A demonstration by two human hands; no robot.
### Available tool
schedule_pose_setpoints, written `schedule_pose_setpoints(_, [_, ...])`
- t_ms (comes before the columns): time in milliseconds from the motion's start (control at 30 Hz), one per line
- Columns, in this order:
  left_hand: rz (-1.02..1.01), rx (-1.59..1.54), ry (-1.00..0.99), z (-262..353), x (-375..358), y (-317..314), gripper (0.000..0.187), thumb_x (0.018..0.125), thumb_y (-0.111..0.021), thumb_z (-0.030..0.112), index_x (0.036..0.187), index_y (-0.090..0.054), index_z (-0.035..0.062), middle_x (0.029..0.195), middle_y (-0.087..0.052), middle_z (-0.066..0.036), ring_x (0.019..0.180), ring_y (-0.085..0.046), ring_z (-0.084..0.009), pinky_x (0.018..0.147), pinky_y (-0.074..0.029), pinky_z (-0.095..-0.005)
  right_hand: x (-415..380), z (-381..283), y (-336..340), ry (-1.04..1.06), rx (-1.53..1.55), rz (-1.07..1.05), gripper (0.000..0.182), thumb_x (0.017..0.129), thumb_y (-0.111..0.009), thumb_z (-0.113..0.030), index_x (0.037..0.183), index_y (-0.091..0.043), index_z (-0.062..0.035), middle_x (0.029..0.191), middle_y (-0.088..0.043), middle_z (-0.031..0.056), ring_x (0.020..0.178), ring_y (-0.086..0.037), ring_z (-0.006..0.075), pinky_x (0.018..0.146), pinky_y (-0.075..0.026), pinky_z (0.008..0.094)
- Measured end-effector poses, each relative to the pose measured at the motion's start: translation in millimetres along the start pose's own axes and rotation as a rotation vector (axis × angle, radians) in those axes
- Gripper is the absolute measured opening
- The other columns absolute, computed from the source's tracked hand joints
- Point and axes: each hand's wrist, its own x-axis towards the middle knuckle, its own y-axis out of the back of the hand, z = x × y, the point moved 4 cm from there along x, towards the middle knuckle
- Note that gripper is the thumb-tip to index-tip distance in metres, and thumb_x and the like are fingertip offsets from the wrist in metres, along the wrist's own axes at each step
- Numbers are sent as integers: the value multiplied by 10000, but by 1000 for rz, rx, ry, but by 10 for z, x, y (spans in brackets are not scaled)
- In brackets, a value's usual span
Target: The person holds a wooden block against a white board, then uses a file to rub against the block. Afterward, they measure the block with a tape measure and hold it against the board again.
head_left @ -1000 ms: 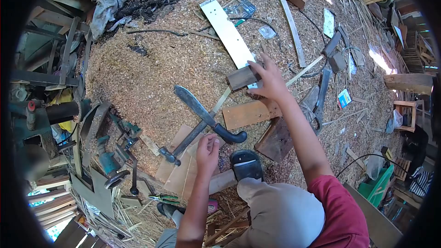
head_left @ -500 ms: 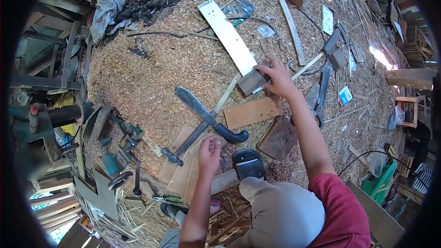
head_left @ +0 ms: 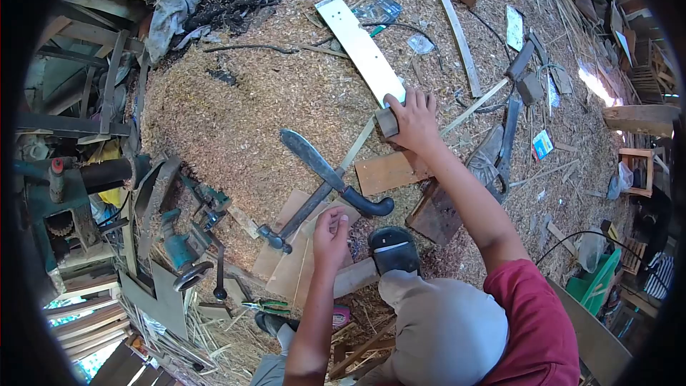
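My right hand [head_left: 416, 123] is wrapped over a dark wooden block [head_left: 386, 122], which rests by the lower end of a long white board [head_left: 363, 50]. Most of the block is hidden under the palm. Just below lies a flat orange-brown wood piece [head_left: 391, 173]. Low in front of me, my left hand [head_left: 330, 239] has its fingers curled, and nothing shows in them. It hovers over thin brown boards [head_left: 291, 261]. Beside it lie a hammer [head_left: 304, 212] and a machete [head_left: 312, 156] with a black handle, the two crossing each other.
Wood shavings [head_left: 214, 118] cover the ground. A thick brown block [head_left: 434, 214] sits near my sandalled foot [head_left: 394, 249]. Green-handled pliers [head_left: 268, 307] lie lower left, close to a teal metal machine [head_left: 175, 246]. A handsaw [head_left: 493, 161] and wood strips lie to the right.
My right hand has turned farther over the wooden block, covering more of it, and the block has rotated. My left hand stays almost in place with curled fingers. The view has shifted slightly.
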Motion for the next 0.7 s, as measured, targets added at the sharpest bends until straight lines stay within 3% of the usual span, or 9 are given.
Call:
schedule_pose_setpoints(167, [33, -7, -19, 30, -45, 135, 235, 1022, -625, 137, 1228, -642, 24, 1157, -683, -54, 1049, -625, -144, 936, -501, -291, 17, 4, 4, 3, 36, 75, 863, 598, -921, -401, 1354, -531, -257, 1257, -579, 203, 1213, -542, 360, 1067, -326, 601])
schedule_pose_setpoints(267, [45, -30, -48, 126, -165, 226, 239, 1027, -619, 138, 1234, -640, 20, 1154, -687, -49, 1044, -625, -137, 942, -498, -288, 27, 55, 177, -43, 188, 45, 781, 620, -876, -340, 1314, -547, -200, 1092, -585, 168, 1045, -594, 380, 969, -414, 523])
schedule_pose_setpoints(367, [35, -96, -63, 293, -330, 287, 247, 1028, -615, 125, 1246, -630, 11, 1156, -683, -59, 1049, -630, -142, 945, -501, -290, 17, 65, 415, -196, 717, -127, 808, 640, -865, -306, 1354, -524, -143, 1171, -626, 225, 1143, -598, 379, 1035, -422, 465])
schedule_pose_setpoints(400, [33, -127, -60, 406, -434, 311, 251, 1027, -613, 115, 1252, -622, 2, 1169, -678, -71, 1059, -636, -151, 947, -505, -294, -79, 19, 598, -225, 1029, -249, 787, 715, -817, -296, 1398, -484, -93, 1226, -608, 197, 1174, -581, 328, 1005, -450, 382])
schedule_pose_setpoints(500, [17, -233, -95, 720, -756, 378, 258, 1024, -613, 97, 1261, -613, -5, 1189, -665, -78, 1087, -631, -154, 964, -502, -295, -416, -140, 1109, -393, 1587, -338, 812, 782, -776, -301, 1470, -419, -59, 1263, -579, 151, 1165, -557, 242, 1011, -437, 359])
schedule_pose_setpoints(533, [8, -266, -116, 816, -878, 418, 260, 1023, -614, 92, 1263, -614, -5, 1193, -661, -75, 1096, -625, -151, 972, -499, -293, -574, -181, 1355, -359, 1628, -386, 841, 824, -741, -311, 1516, -359, -23, 1292, -554, 126, 1158, -541, 230, 1020, -429, 354])
schedule_pose_setpoints(700, [-44, -270, -416, 1857, -1619, 795, 291, 1010, -612, 101, 1289, -624, 19, 1220, -654, -49, 1164, -586, -146, 1039, -442, -314, -1432, -536, 2571, -38, 1462, -291, 940, 803, -764, -343, 1563, -312, -24, 1364, -536, 155, 1228, -519, 246, 1080, -392, 356])
